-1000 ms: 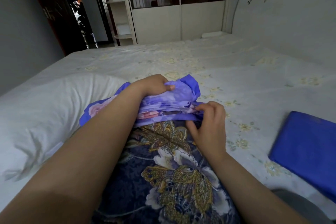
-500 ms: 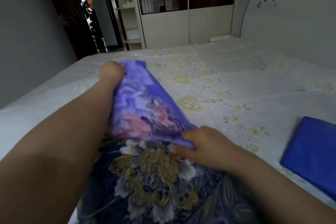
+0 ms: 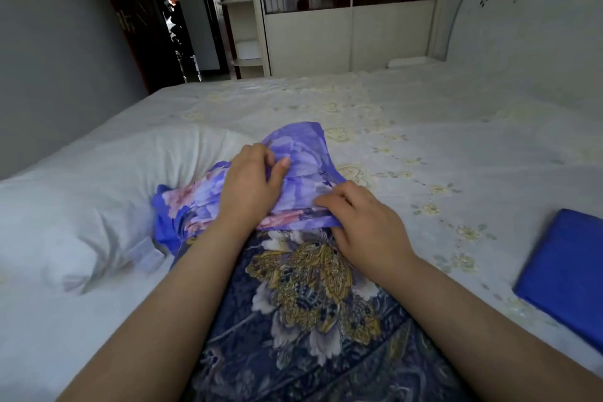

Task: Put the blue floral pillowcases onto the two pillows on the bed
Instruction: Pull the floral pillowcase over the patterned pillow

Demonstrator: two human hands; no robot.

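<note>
While the head view shows the left hand (image 3: 253,188) gripping the bunched blue floral pillowcase (image 3: 298,179) and the right hand (image 3: 362,225) pinching its hem, both rest atop the dark floral pillow (image 3: 313,320). Judging by this, the opening should be spread wide and drawn evenly toward the body; 1 white pillow (image 3: 94,202) lies bare to the left.

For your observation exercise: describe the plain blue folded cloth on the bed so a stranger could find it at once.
Start from the wide bed with its pale sheet. At the right edge of the view lies the folded cloth, flat and apart from both hands. Unlike the floral pillowcase bunched mid-bed, it is solid blue with no pattern.
</note>
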